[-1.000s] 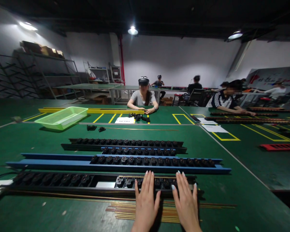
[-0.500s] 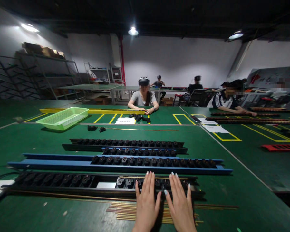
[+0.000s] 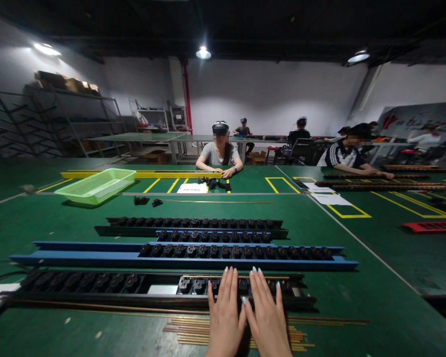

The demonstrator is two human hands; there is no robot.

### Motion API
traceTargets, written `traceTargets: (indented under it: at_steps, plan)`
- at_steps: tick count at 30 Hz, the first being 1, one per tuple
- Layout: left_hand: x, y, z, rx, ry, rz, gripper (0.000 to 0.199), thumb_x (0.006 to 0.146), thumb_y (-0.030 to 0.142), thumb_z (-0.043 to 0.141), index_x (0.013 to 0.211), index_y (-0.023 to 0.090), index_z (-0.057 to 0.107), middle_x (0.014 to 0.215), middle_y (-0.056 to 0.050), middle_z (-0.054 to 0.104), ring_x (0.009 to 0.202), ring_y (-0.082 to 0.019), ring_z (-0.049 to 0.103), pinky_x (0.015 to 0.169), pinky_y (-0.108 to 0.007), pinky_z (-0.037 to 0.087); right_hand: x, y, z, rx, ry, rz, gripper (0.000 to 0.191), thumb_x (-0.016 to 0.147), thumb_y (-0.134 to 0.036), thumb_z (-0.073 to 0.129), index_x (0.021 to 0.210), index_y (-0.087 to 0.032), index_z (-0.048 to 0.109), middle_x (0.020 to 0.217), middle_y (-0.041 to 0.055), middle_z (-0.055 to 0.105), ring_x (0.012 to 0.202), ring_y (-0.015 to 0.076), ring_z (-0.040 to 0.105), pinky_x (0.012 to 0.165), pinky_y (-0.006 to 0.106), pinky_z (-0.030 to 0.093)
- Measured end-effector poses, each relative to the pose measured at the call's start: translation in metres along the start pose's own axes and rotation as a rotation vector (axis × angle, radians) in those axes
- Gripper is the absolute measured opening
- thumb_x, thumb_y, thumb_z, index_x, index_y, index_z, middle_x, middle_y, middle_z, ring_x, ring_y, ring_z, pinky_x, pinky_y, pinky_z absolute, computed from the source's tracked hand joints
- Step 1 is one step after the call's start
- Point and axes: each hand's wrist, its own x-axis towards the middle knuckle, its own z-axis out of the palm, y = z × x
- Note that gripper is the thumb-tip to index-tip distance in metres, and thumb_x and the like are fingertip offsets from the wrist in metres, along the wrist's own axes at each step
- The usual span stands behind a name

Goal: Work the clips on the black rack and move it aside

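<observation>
Black channel [image 3: 159,298]: lies lengthwise on the counter [image 3: 357,277] before me, a row of black sockets [image 3: 198,286] inside.
My fingers: left fingers [image 3: 227,285] and right fingers [image 3: 259,287] stretch flat over the channel, grasping nothing I can see; contact unclear.
Handling: I judge it stiff, unwieldy, perhaps slippery-walled.
Hold: both long walls, hands well apart.
Brass-coloured strips [image 3: 193,326]: probably light, bendable; pinch mid-length.
White sheets [image 3: 330,199]: print too small for me.
Wall banner [image 3: 419,123]: lettering too blurred.
</observation>
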Motion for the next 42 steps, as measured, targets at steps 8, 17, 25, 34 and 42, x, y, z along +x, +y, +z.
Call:
traceTargets:
  at_steps: [8, 17, 25, 34, 42]
  plan:
    - [-0.001, 0.001, 0.008, -0.005, 0.045, 0.0, 0.062, 0.084, 0.017, 0.04, 0.145, 0.018, 0.028, 0.144, -0.002, 0.046, 0.138, -0.013, 0.029, 0.117, -0.039, -0.006, 0.009, -0.004, 0.002, -0.047, 0.05, -0.064, 0.062, 0.095, -0.037, 0.031, 0.15, -0.018, 0.011, 0.144, 0.0075, 0.043, 0.129, 0.0225, 0.046, 0.109, 0.045, 0.02]
    - [-0.005, 0.001, 0.02, -0.011, 0.069, -0.033, 0.065, 0.084, 0.015, 0.039, 0.147, 0.019, 0.022, 0.143, -0.004, 0.048, 0.136, -0.014, 0.034, 0.117, -0.039, -0.006, 0.007, -0.006, 0.013, -0.011, 0.103, -0.075, 0.058, 0.093, -0.027, 0.037, 0.148, -0.019, 0.021, 0.142, 0.005, 0.047, 0.13, 0.0186, 0.044, 0.116, 0.042, 0.004]
    - [-0.008, 0.001, 0.026, -0.044, 0.072, -0.042, 0.062, 0.086, 0.018, 0.039, 0.146, 0.022, 0.024, 0.142, -0.005, 0.048, 0.134, -0.017, 0.038, 0.116, -0.045, -0.006, 0.002, -0.005, 0.023, 0.061, 0.075, -0.011, 0.052, 0.093, -0.023, 0.035, 0.144, -0.022, 0.032, 0.141, 0.0035, 0.048, 0.132, 0.0182, 0.042, 0.116, 0.047, 0.008]
    - [-0.005, -0.004, 0.014, -0.027, 0.058, 0.018, 0.06, 0.087, 0.021, 0.041, 0.145, 0.02, 0.027, 0.142, -0.007, 0.048, 0.134, -0.017, 0.037, 0.115, -0.045, -0.011, 0.003, -0.009, 0.023, 0.157, 0.128, 0.049, 0.049, 0.092, -0.015, 0.032, 0.14, -0.024, 0.039, 0.137, 0.0016, 0.053, 0.133, 0.0156, 0.04, 0.117, 0.045, 0.008]
    - [-0.005, -0.001, 0.01, -0.042, 0.046, 0.008, 0.062, 0.086, 0.022, 0.043, 0.145, 0.02, 0.026, 0.143, -0.008, 0.047, 0.134, -0.018, 0.038, 0.114, -0.047, -0.012, 0.003, -0.009, 0.024, 0.213, 0.115, 0.07, 0.046, 0.094, -0.018, 0.028, 0.138, -0.021, 0.044, 0.137, 0.0044, 0.053, 0.132, 0.0173, 0.041, 0.115, 0.047, 0.012]
